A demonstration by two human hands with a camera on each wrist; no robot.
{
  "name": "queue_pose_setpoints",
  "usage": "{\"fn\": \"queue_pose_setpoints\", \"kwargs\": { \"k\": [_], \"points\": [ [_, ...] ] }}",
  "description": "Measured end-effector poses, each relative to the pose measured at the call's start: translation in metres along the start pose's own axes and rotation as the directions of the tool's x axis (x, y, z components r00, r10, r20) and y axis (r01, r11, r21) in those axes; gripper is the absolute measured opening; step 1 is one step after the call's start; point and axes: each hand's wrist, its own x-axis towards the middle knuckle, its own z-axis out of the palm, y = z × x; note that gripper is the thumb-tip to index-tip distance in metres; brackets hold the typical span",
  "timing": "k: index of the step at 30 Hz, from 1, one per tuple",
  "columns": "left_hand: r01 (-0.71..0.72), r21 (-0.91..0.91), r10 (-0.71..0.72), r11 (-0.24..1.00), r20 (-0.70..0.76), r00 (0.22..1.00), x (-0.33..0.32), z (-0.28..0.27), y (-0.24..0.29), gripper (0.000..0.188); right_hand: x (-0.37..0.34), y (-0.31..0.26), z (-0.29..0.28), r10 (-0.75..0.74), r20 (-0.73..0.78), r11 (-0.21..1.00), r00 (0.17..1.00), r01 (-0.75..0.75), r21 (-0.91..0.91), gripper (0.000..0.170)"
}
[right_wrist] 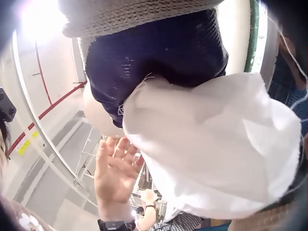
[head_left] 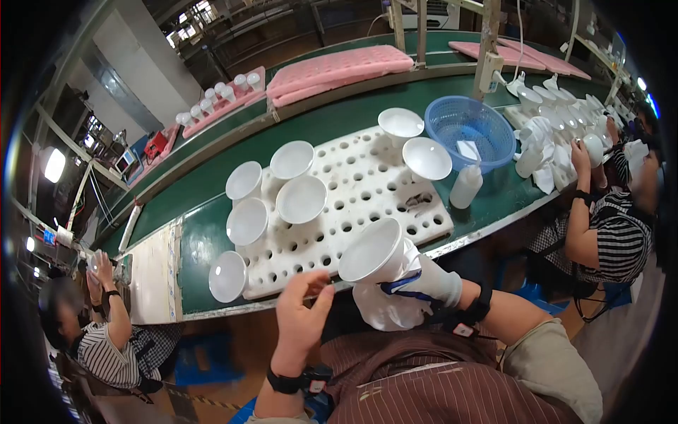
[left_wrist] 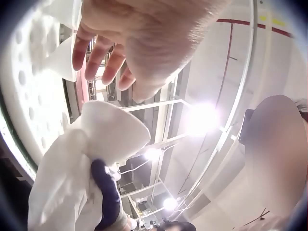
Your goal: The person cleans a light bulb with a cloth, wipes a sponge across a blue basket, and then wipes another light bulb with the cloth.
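My right hand [head_left: 436,284] wears a white and dark-blue glove and grips a white funnel-shaped lamp cover [head_left: 371,253] together with a white cloth [head_left: 381,311]. The wide round face of the cover tilts up toward the head camera. In the right wrist view the cloth [right_wrist: 207,139] hangs in folds from the gloved fingers [right_wrist: 154,62] and hides the cover's narrow end. My bare left hand [head_left: 304,307] is raised just left of the cover, holding nothing, its fingers loosely bent. In the left wrist view those fingers [left_wrist: 113,62] are apart from the cover [left_wrist: 113,132].
A white foam tray [head_left: 339,205] with rows of holes bears several similar covers [head_left: 302,199]. Right of it stand a blue basket [head_left: 470,134] and a white squeeze bottle [head_left: 466,187]. Pink foam trays [head_left: 339,71] lie behind. People work at both sides.
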Motion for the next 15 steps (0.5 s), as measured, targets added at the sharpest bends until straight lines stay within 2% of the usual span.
{"fn": "queue_pose_setpoints", "kwargs": {
  "k": [1,2,3,5,6,7,8,9,11,15],
  "points": [
    [-0.208,0.003,0.208,0.978,-0.065,0.976,0.003,-0.004,0.011,0.034,-0.001,0.001,-0.001,0.004,0.052,1.000,0.999,-0.004,0.005,0.060],
    [-0.280,0.063,0.275,0.958,0.069,0.959,0.006,-0.010,0.020,0.038,-0.002,0.005,0.002,0.015,0.059,1.000,0.998,-0.015,0.008,0.060],
    [-0.269,0.061,0.265,0.961,0.065,0.962,0.010,-0.009,0.020,0.038,-0.001,0.012,0.005,-0.032,0.065,0.999,0.997,0.032,0.001,0.061],
    [-0.326,-0.068,0.331,0.943,0.306,0.893,0.016,-0.006,0.017,0.040,-0.003,0.016,0.007,-0.070,0.071,0.997,0.995,0.071,-0.004,0.062],
    [-0.254,-0.130,0.284,0.958,0.343,0.895,0.016,-0.004,0.018,0.039,-0.005,0.013,0.007,-0.056,0.126,0.991,0.991,0.070,-0.114,0.064],
    [-0.249,-0.133,0.281,0.959,0.348,0.894,0.016,-0.004,0.022,0.039,-0.006,0.010,0.006,-0.037,0.177,0.972,0.984,0.076,-0.222,0.065],
    [-0.183,-0.121,0.215,0.976,0.376,0.901,0.014,-0.006,0.029,0.040,-0.007,0.006,0.006,-0.038,0.212,0.942,0.976,0.106,-0.318,0.065],
    [-0.116,-0.106,0.150,0.988,0.404,0.902,0.014,-0.007,0.035,0.041,-0.010,0.003,0.005,-0.034,0.206,0.943,0.978,0.100,-0.317,0.065],
    [-0.107,-0.074,0.129,0.992,0.437,0.890,0.014,-0.010,0.046,0.042,-0.016,-0.001,0.004,0.063,0.226,0.987,0.972,-0.027,-0.161,0.061],
    [-0.114,-0.007,0.103,0.993,0.487,0.868,0.017,-0.010,0.048,0.049,-0.017,0.000,-0.001,0.093,0.226,0.972,0.970,-0.038,-0.234,0.060]
  ]
}}
